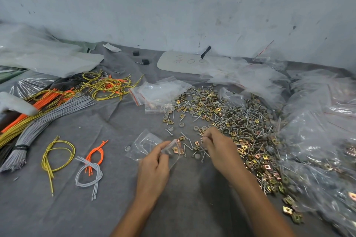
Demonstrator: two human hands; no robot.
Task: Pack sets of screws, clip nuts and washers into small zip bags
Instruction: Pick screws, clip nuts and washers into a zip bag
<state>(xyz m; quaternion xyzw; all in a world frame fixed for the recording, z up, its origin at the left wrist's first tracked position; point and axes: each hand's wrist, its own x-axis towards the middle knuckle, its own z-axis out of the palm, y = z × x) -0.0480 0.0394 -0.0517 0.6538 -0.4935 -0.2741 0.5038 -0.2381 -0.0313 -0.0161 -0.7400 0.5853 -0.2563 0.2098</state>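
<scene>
Head view: grey cloth (57, 217) against scuffed wall (173, 5).

Left hand (154, 161) holds zip bag (174, 149), right hand (215, 146) pinches screws (201, 139)

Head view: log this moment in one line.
left hand: holds zip bag | right hand: curled at pile, hold unclear | bag: clip nuts inside

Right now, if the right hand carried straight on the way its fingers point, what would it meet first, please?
Probably the loose clip nut and grey washer lying just beyond the right hand; farther on, the pile of empty zip bags. Depth is unclear.
</scene>
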